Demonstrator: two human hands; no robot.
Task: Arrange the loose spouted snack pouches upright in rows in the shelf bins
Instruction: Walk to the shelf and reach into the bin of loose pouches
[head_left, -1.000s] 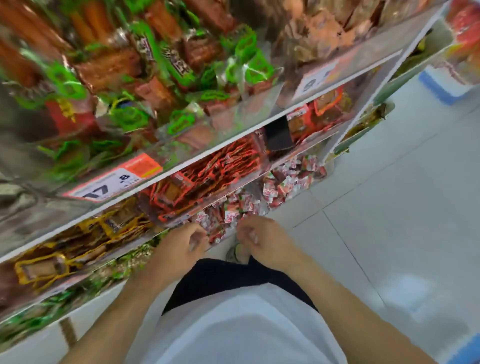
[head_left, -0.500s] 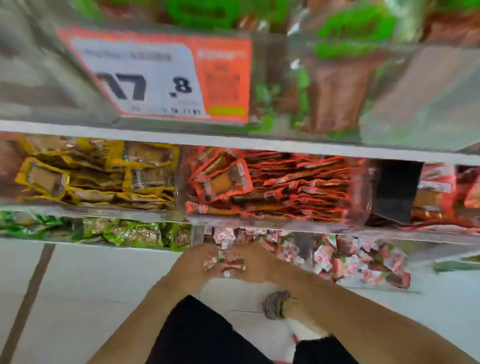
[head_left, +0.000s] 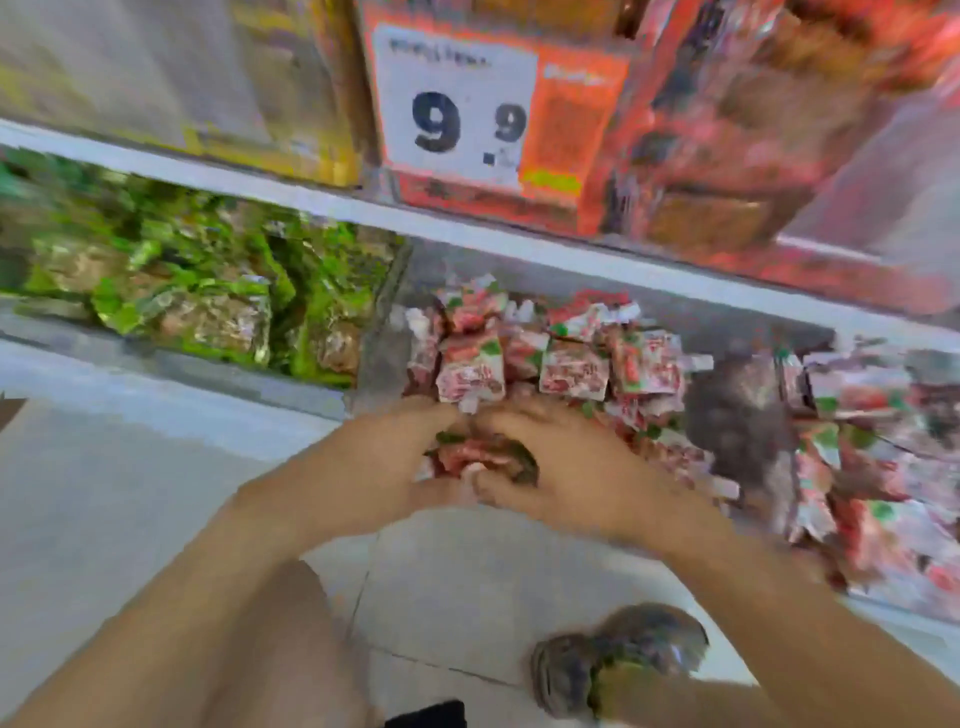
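— Shop shelving fills the top, pale floor tiles (head_left: 467, 571) below. How many bins on the bottom shelf?

— Three show: green packets (head_left: 208, 301) at ten o'clock, red-and-white spouted pouches in the middle bin (head_left: 384, 358) at twelve, more pouches (head_left: 857, 467) at three. Blur stops an exact pouch count; roughly three stand upright (head_left: 574, 371) in a front row.

— And the hands?

— Both reach forward and meet at that bin's front edge. The left hand (head_left: 379, 462) and right hand (head_left: 582, 467) curl their fingers around one small bunch of pouches (head_left: 475, 457) held between them.

— Anything else?

— One price tag (head_left: 457, 104) reading 9.9 at twelve, one shoe (head_left: 618, 660) at five.
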